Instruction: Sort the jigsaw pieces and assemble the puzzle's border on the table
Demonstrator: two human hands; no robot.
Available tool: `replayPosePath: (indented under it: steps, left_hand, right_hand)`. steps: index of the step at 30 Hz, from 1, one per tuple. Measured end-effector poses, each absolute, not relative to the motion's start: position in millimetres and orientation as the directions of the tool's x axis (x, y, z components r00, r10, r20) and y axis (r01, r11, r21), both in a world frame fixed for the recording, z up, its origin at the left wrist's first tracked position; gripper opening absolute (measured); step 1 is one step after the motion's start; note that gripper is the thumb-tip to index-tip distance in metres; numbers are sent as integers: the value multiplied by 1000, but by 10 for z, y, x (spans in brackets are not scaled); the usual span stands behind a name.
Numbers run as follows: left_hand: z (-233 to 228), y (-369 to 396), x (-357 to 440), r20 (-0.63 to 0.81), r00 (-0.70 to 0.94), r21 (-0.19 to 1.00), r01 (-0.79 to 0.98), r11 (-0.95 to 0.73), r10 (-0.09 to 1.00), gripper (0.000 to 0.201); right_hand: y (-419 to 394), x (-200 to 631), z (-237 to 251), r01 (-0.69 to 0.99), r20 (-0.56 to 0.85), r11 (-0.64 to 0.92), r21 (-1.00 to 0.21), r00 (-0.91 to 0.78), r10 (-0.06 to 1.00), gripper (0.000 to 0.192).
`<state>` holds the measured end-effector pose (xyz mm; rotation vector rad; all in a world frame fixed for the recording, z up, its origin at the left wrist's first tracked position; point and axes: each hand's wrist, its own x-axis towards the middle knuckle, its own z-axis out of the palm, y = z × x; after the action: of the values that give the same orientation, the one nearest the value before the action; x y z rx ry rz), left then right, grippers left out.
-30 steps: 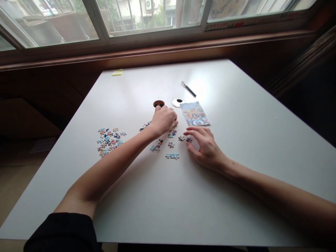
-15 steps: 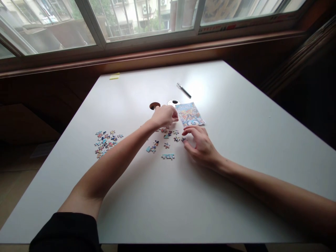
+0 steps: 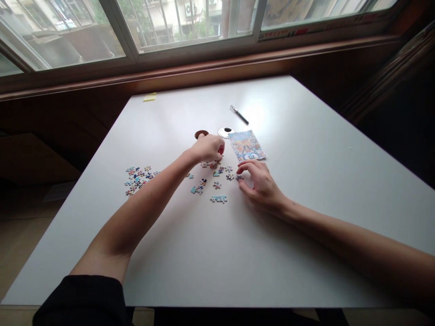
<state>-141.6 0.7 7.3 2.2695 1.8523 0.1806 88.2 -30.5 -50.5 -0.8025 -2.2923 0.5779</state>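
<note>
Across the white table [image 3: 340,190], the 2 hands work well apart from the near edge, with jigsaw pieces spread between and around them. The left hand [image 3: 211,147] curls its fingers down over a group of loose pieces [image 3: 209,165]; I cannot tell whether the tips pinch anything. The right hand [image 3: 260,183] rests low, thumb and forefinger parted, a dark piece [image 3: 239,177] at their tips; whether they touch it is unclear.

The round hole [image 3: 200,133] just beyond the left hand looks like the chief hazard: a piece flicked away by those fingers could drop through. The left forearm crosses beside the scattered pile [image 3: 136,179] and hides part of it, so a careless swing could drag pieces along. Nearer the body, the joined light-blue strip [image 3: 218,199] could come apart if a palm or wrist brushes it, and the small cluster [image 3: 197,188] beside it seems equally exposed. The picture sheet [image 3: 248,146] lies close to the right knuckles; a bump could slide it.
</note>
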Motion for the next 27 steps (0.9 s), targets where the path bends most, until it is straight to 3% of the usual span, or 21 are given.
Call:
replayPosePath:
  steps: [2,4,7,9,15,21,24,27]
  left_hand:
    - [95,-31,-1434,35,210,371,905,-208,977,20]
    - [122,-136,-1430,91,173,590,784,-193,981,21]
    - [128,-427,-1352,60,117,878,466,-108,991,18]
    - [85,-672,-1259,28,110,969,242,-54,994,18]
    - [-143,-1202,-1035,-90,-14,993,-77,89,996,22]
    - [-163,-1263,-1075,-155,48,980,-122,160,987,23]
    - [-121,-1315,-1146,-145,15,989,-3,145,989,18]
    - [-126,-1461,-1231,125,-55,911,402,-93,991,14]
  right_hand:
    - [-304,883,-495,380,431,719,-581,-606,669,17]
    - [-309,882,-480,352,446,709,-611,-586,676,18]
    - [-327,880,-455,266,460,698,-665,-591,663,22]
    - [-341,883,-443,204,472,717,-666,-630,617,24]
    - [-365,896,-427,112,515,755,-646,-666,539,12]
    - [-348,892,-424,104,525,776,-623,-680,513,3]
    - [-343,884,-419,105,508,768,-631,-692,513,3]
    - [-340,881,-412,111,490,755,-647,-698,523,4]
